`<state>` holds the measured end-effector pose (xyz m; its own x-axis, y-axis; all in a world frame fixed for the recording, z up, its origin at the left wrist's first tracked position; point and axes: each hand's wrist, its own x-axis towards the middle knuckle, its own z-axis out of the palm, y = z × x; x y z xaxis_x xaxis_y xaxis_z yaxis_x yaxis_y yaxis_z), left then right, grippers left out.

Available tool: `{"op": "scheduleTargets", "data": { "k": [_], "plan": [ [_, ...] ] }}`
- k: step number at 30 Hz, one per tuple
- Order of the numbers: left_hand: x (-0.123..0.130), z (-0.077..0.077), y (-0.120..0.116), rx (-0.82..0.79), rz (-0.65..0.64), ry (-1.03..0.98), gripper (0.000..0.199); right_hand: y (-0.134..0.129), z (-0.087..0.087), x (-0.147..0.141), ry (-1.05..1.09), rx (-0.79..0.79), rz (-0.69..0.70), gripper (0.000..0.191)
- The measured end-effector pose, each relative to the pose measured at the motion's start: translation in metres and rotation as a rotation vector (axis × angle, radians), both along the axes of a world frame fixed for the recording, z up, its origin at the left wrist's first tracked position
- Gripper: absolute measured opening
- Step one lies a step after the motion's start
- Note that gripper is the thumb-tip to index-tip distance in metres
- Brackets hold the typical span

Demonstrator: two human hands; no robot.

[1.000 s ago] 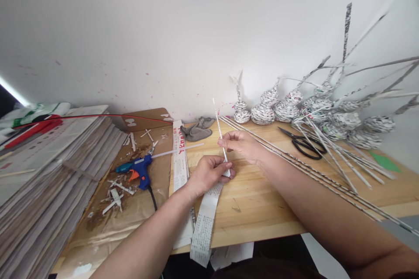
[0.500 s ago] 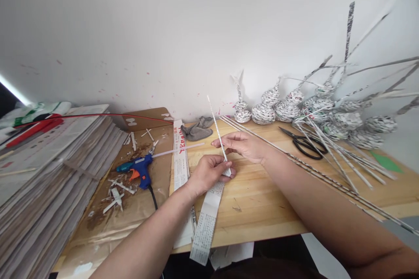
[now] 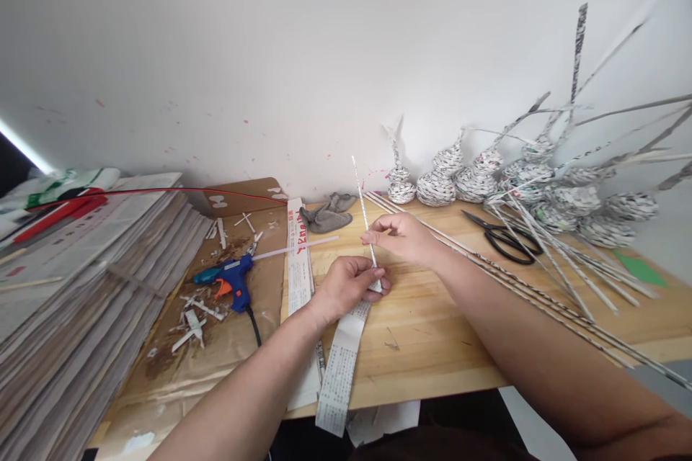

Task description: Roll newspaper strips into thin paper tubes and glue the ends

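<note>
A newspaper strip (image 3: 339, 374) hangs from my left hand over the table's front edge, and its upper part is rolled into a thin paper tube (image 3: 362, 203) that points up and away. My left hand (image 3: 354, 282) is closed around the place where the flat strip meets the tube. Just above it, my right hand (image 3: 397, 236) pinches the tube between thumb and fingertips. Left of my hands lies a stack of newspaper strips (image 3: 299, 288) with red print. A grey cloth (image 3: 324, 215) lies behind them.
A blue glue gun (image 3: 235, 284) lies on brown paper among paper scraps. Tall newspaper piles (image 3: 108, 288) stand at the left. Black scissors (image 3: 505, 239), long paper tubes (image 3: 573, 270) and several woven paper gourds (image 3: 435, 184) are at the right, along the wall.
My right hand's fingers have closed onto the tube, where they were looser before. The tube's tip has shifted slightly to the right. My left hand has kept its grip.
</note>
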<state>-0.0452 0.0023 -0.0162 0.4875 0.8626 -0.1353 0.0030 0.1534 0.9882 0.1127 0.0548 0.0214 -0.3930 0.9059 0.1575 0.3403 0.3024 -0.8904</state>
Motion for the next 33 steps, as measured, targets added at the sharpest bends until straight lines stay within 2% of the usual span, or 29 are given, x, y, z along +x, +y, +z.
{"op": "scheduleTargets", "data": {
  "k": [3, 7, 9, 15, 20, 22, 25, 29, 33],
  "plan": [
    [0.000, 0.000, 0.001, 0.008, 0.000, 0.004, 0.032, -0.004, 0.004, 0.001, -0.135, 0.127, -0.019, 0.032],
    [0.000, -0.001, 0.001, 0.021, 0.002, 0.016, 0.032, -0.007, 0.002, -0.003, -0.188, 0.310, -0.079, 0.031],
    [0.000, -0.001, 0.001, 0.019, 0.010, 0.019, 0.032, -0.008, 0.001, -0.004, -0.193, 0.324, -0.100, 0.030],
    [0.000, -0.001, 0.002, 0.016, 0.018, 0.028, 0.032, -0.006, -0.001, -0.001, -0.206, 0.164, -0.005, 0.036],
    [0.000, -0.002, 0.002, 0.001, -0.002, 0.027, 0.033, 0.001, 0.001, 0.003, 0.126, -0.123, 0.137, 0.038],
    [0.000, -0.003, 0.001, -0.016, -0.019, 0.030, 0.032, 0.004, 0.002, 0.005, 0.269, -0.205, 0.134, 0.035],
    [0.001, -0.004, 0.001, -0.013, -0.033, 0.043, 0.032, 0.006, 0.001, 0.006, 0.424, -0.265, 0.043, 0.026],
    [0.001, -0.004, 0.000, -0.007, -0.035, 0.074, 0.031, 0.005, 0.002, 0.005, 0.472, -0.269, -0.078, 0.028],
    [0.000, -0.003, 0.000, -0.019, -0.031, 0.069, 0.033, 0.004, 0.007, 0.007, 0.386, -0.252, 0.045, 0.029]
  ]
}}
